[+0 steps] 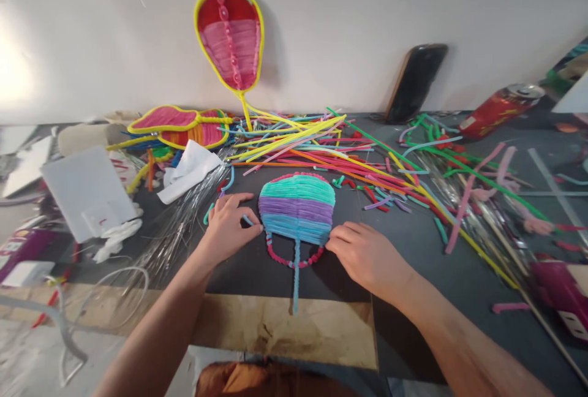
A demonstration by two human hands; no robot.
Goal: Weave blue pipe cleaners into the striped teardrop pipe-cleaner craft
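A fan-shaped pipe-cleaner piece [297, 208] lies on the dark table before me, with bands of mint, purple and blue. Its outline is a twisted pink-and-red loop, and a blue twisted stem [296, 277] runs down its middle. Below the blue band the loop encloses bare table. My left hand [232, 225] is at the left edge, thumb and forefinger pinched on a short blue pipe-cleaner end [248, 220]. On the opposite side, my right hand [365, 253] has its fingers closed on the piece's lower right edge; the fingertips' exact hold is partly hidden.
Loose pipe cleaners [294, 143] are heaped behind the piece. A finished yellow-rimmed fan [229, 38] leans against the wall, near a phone [416, 83] and a tilted red can [500, 110]. White paper [87, 192] and bare wires [172, 234] lie leftward; cardboard [294, 329] lines the front edge.
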